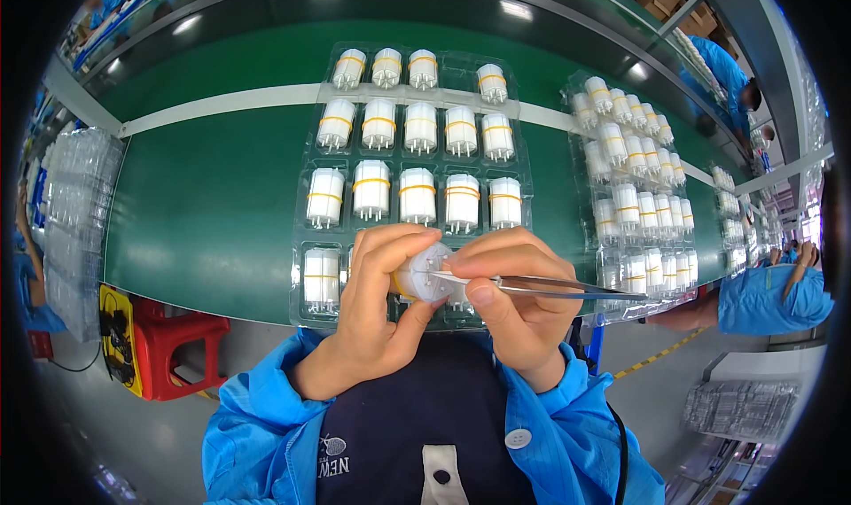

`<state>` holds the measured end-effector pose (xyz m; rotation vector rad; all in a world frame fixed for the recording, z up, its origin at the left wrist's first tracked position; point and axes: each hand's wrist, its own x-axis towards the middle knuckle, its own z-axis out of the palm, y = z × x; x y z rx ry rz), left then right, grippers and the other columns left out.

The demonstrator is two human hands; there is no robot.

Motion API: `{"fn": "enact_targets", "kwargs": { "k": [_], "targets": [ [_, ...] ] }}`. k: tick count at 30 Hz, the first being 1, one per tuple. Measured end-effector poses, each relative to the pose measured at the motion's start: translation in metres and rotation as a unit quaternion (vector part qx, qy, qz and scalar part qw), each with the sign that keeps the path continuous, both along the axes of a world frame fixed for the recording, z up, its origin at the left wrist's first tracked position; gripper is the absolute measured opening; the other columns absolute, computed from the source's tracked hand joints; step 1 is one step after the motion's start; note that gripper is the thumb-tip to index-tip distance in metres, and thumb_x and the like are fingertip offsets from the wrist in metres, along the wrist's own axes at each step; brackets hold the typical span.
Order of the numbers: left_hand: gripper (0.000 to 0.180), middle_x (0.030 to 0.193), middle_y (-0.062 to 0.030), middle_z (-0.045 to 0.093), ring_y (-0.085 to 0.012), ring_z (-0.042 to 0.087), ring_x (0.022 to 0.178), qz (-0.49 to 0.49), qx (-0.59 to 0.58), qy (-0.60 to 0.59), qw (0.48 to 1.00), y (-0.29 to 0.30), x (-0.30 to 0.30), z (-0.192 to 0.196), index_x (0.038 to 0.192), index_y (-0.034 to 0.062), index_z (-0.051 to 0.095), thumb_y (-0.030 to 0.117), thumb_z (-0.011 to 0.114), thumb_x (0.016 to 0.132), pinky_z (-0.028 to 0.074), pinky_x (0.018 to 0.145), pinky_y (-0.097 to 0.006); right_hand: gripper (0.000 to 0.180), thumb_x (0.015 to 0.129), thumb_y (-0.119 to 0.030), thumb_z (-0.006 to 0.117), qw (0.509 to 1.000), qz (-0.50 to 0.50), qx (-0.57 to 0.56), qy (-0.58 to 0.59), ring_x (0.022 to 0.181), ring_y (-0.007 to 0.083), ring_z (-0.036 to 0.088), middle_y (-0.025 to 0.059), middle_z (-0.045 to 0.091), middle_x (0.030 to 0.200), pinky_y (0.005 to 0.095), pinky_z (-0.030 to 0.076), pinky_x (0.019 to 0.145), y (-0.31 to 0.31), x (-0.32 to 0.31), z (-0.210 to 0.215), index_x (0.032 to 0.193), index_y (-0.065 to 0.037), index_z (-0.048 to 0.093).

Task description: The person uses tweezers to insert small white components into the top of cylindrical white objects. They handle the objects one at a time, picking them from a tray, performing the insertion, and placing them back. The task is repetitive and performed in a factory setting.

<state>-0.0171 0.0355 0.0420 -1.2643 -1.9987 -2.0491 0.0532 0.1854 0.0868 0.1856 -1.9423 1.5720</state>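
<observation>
My left hand (378,297) grips a white cylindrical part (425,275) with a yellow band, its pronged end turned toward my right. Between the fingers of my right hand (523,297) is a pair of metal tweezers (567,288), its tips at the end face of that part. Both hands are over the near edge of a clear plastic tray (301,248). Rows of similar white cylinders (417,195) lie in the tray's pockets, prongs toward me. One pocket in the far row holds no cylinder. My hands partly hide the nearest row.
The tray rests on a green work surface (195,204). More filled trays (629,195) stand to the right. Stacked clear trays (80,230) are at the left, near a red stool (182,345). Co-workers in blue (767,297) sit at the right.
</observation>
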Motion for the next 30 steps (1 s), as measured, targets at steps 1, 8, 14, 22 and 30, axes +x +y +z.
{"fn": "enact_targets", "kwargs": {
  "k": [1,8,14,22,30],
  "targets": [
    [0.060,0.121,-0.0206,0.057,-0.0353,0.056,0.107,0.002,0.000,0.003,1.000,0.0003,0.0000,-0.0003,0.126,-0.0021,0.052,-0.010,0.070,0.069,0.045,0.092,-0.041,0.013,0.084,-0.001,0.073,1.000,0.000,0.010,0.002,0.079,0.0209,0.068,0.0164,0.070,0.090,0.0289,0.053,0.068,0.0004,-0.0003,0.0003,0.096,0.003,0.071],
    [0.061,0.121,-0.0213,0.057,-0.0360,0.056,0.107,0.011,-0.007,0.031,0.999,0.0007,-0.0013,-0.0005,0.127,-0.0023,0.052,-0.012,0.070,0.069,0.047,0.090,-0.041,0.013,0.082,-0.001,0.074,1.000,-0.008,0.024,-0.008,0.077,0.0218,0.068,0.0161,0.069,0.087,0.0295,0.053,0.067,0.0000,-0.0012,0.0008,0.094,0.003,0.071],
    [0.063,0.121,-0.0214,0.058,-0.0364,0.057,0.105,0.017,-0.012,0.035,0.999,-0.0005,-0.0020,0.0006,0.127,-0.0024,0.053,-0.012,0.071,0.067,0.047,0.090,-0.041,0.012,0.083,0.000,0.073,1.000,0.004,0.003,-0.005,0.077,0.0211,0.067,0.0157,0.069,0.087,0.0289,0.052,0.066,0.0007,-0.0015,-0.0029,0.094,0.003,0.071],
    [0.065,0.121,-0.0223,0.058,-0.0376,0.057,0.105,0.025,-0.015,0.060,0.998,-0.0003,-0.0036,0.0004,0.127,-0.0024,0.053,-0.014,0.070,0.066,0.047,0.090,-0.042,0.012,0.084,0.000,0.073,1.000,0.001,0.009,-0.005,0.077,0.0208,0.067,0.0157,0.069,0.088,0.0288,0.052,0.065,0.0004,-0.0023,-0.0015,0.095,0.004,0.071],
    [0.067,0.122,-0.0226,0.057,-0.0385,0.057,0.107,0.027,-0.020,0.073,0.997,-0.0002,-0.0041,0.0002,0.128,-0.0022,0.053,-0.015,0.070,0.064,0.047,0.091,-0.043,0.012,0.083,0.001,0.073,1.000,-0.007,0.003,-0.014,0.078,0.0217,0.067,0.0165,0.069,0.088,0.0290,0.052,0.067,-0.0009,-0.0019,-0.0016,0.095,0.003,0.071]
  ]
}}
